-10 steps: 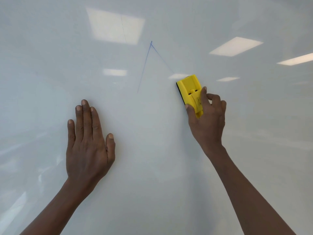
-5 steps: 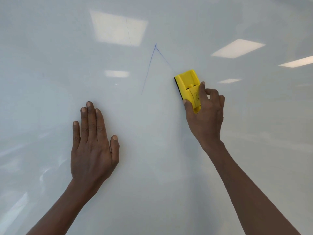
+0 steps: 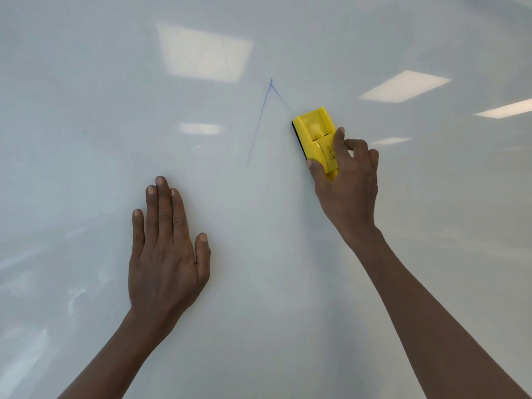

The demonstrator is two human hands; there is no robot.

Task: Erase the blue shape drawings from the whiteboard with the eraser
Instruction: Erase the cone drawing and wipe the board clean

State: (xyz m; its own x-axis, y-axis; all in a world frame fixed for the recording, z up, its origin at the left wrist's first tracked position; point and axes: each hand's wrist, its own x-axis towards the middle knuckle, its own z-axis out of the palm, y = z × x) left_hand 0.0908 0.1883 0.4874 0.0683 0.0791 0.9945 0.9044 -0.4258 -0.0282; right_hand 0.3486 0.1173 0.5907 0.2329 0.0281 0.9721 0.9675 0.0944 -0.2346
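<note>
The right hand [image 3: 349, 185] grips a yellow eraser [image 3: 316, 136] against the whiteboard [image 3: 86, 82], its upper edge touching the short right stroke of a blue angle drawing [image 3: 259, 122]. The left hand [image 3: 165, 249] rests flat on the board, fingers [image 3: 161, 203] straight, below and left of the lines.

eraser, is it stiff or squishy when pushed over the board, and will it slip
The eraser looks like hard yellow plastic, so probably stiff. The right hand pinches it easily, so likely light. The whiteboard is glossy, so it should glide.

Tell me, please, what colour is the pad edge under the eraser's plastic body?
Black, along the left edge of the yellow eraser held by the right hand; head view.
</note>
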